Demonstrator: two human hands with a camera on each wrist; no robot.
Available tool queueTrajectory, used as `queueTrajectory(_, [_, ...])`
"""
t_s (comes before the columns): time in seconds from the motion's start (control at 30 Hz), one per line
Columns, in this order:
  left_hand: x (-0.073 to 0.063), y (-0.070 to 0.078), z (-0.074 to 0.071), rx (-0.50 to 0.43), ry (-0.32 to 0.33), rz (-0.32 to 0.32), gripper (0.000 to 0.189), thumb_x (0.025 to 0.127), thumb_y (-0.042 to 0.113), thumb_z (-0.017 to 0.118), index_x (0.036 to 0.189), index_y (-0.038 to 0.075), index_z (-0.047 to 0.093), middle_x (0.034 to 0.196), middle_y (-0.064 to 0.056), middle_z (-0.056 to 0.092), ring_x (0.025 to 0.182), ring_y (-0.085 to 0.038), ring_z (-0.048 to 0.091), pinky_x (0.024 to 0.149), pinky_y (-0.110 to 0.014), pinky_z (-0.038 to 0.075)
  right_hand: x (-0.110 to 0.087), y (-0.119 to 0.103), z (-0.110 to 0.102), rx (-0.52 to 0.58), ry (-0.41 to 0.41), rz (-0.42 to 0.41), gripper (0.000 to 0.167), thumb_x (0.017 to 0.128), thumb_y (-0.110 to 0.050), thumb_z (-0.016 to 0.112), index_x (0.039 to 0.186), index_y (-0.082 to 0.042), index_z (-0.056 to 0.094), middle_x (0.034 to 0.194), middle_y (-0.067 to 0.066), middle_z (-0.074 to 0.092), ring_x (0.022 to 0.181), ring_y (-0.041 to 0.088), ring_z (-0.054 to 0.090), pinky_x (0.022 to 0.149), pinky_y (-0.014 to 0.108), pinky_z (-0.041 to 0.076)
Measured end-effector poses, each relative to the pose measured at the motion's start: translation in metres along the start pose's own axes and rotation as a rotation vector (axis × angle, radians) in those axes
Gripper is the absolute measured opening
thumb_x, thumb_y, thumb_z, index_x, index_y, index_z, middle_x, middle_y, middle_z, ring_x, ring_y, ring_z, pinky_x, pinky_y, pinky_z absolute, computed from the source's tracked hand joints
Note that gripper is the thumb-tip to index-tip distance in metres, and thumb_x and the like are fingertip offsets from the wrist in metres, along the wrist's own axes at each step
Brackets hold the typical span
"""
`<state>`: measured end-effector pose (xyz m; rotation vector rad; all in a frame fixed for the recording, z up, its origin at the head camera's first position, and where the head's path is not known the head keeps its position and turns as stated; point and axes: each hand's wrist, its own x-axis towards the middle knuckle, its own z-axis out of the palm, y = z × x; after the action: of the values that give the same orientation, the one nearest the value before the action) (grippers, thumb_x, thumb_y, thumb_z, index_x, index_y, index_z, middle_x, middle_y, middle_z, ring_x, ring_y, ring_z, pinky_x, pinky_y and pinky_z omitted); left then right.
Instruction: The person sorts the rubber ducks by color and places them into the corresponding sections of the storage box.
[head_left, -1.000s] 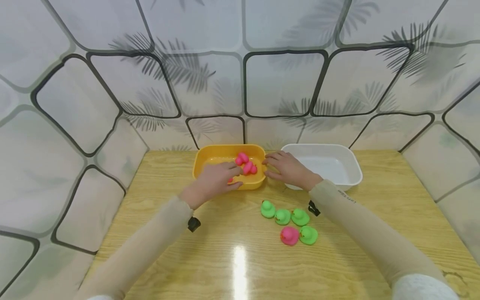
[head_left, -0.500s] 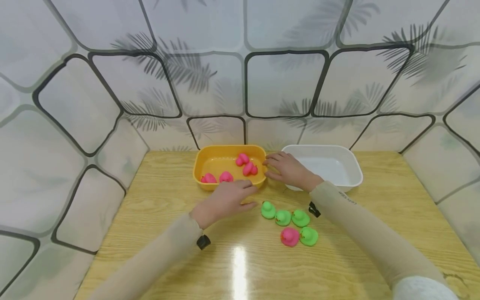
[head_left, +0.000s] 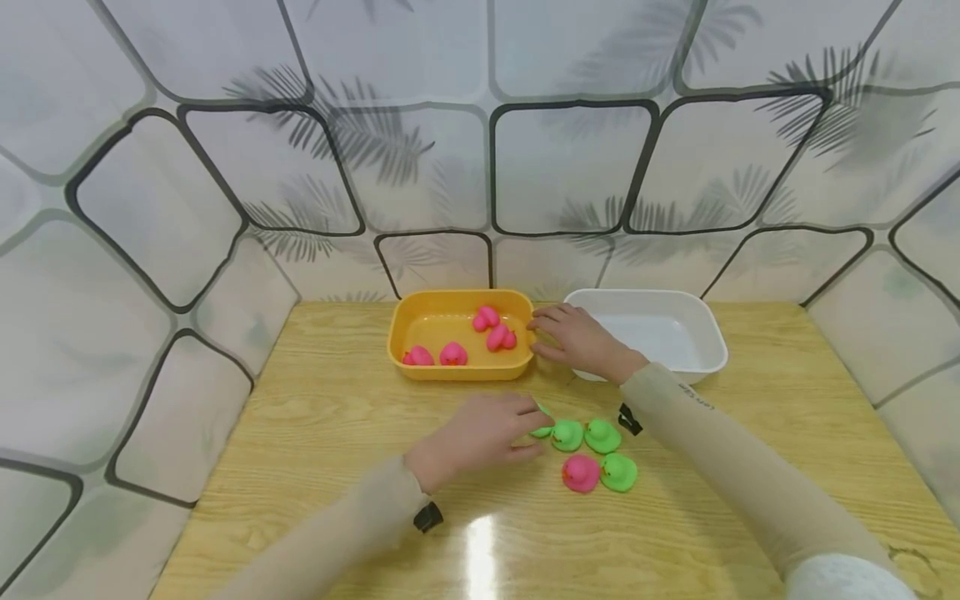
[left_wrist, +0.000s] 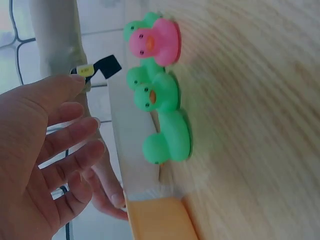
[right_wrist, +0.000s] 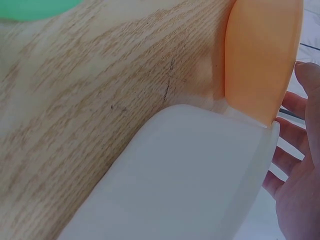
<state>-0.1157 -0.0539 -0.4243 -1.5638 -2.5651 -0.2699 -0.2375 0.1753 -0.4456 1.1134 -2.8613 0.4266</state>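
My left hand [head_left: 483,437] hovers palm down over the table, its fingers relaxed and covering part of the leftmost green rubber duck [head_left: 542,425]. In the left wrist view that hand [left_wrist: 45,155] holds nothing, and a gap shows between its fingers and the ducks. Beside it are more green rubber ducks [head_left: 566,435] and one pink rubber duck [head_left: 581,473]. My right hand [head_left: 581,340] lies over the meeting rims of a yellow tub [head_left: 465,374] and a white tub [head_left: 708,354]. Its fingertips [right_wrist: 300,70] touch the yellow rim without curling round it.
Several pink rubber ducks [head_left: 453,354] lie in the yellow tub. Both tubs stand side by side at the back of the wooden table [head_left: 322,433], against a patterned wall [head_left: 570,167]. A bright reflection shows near the front.
My left hand has left the yellow tub, moving right and toward me to the leftmost green duck. The pink ducks it covered there now show. My right hand has stayed in place.
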Motion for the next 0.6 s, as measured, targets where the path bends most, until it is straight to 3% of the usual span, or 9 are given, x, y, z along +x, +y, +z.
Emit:
queueTrajectory(0.33, [0.004,0.02,0.021,-0.006,-0.064,0.011,0.033,0.101,0.041,0.067,0.129,0.023,0.071,0.119,0.007,0.069,0.108,-0.009,0.066,0.083,-0.022,0.057,-0.001,0.001,0.002,-0.005,0.002,-0.003,0.041,0.103,-0.033,0.066,0.133,-0.005,0.067,0.144,0.019,0.059,0.135,0.04,0.051,0.114,0.059,0.038])
queueTrajectory(0.6, [0.004,0.027,0.034,-0.092,-0.074,0.006,0.035,0.099,0.037,0.072,0.131,0.024,0.07,0.122,0.008,0.067,0.108,-0.006,0.065,0.068,-0.017,0.053,-0.001,0.001,0.004,-0.005,0.008,0.0,0.042,0.103,-0.035,0.065,0.134,-0.006,0.066,0.145,0.019,0.059,0.135,0.04,0.051,0.114,0.06,0.038])
